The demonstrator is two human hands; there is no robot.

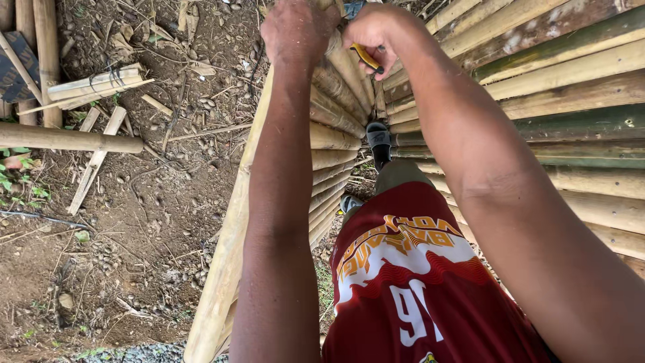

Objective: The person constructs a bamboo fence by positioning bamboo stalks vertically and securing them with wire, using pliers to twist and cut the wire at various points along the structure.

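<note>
I look down along a wall of split bamboo slats fixed to a long bamboo pole. My left hand presses its closed fingers on the top of the slats. Just to its right, my right hand is closed around a tool with a yellow and black handle, held against the slats. The tool's working end is hidden behind my hand. Below are my red shirt and a foot in a black sandal resting on a slat.
More bamboo slats form a second wall on the right. Bare dirt with pebbles and dry leaves lies to the left, with a thick bamboo pole, a tied bundle of split strips and loose offcuts.
</note>
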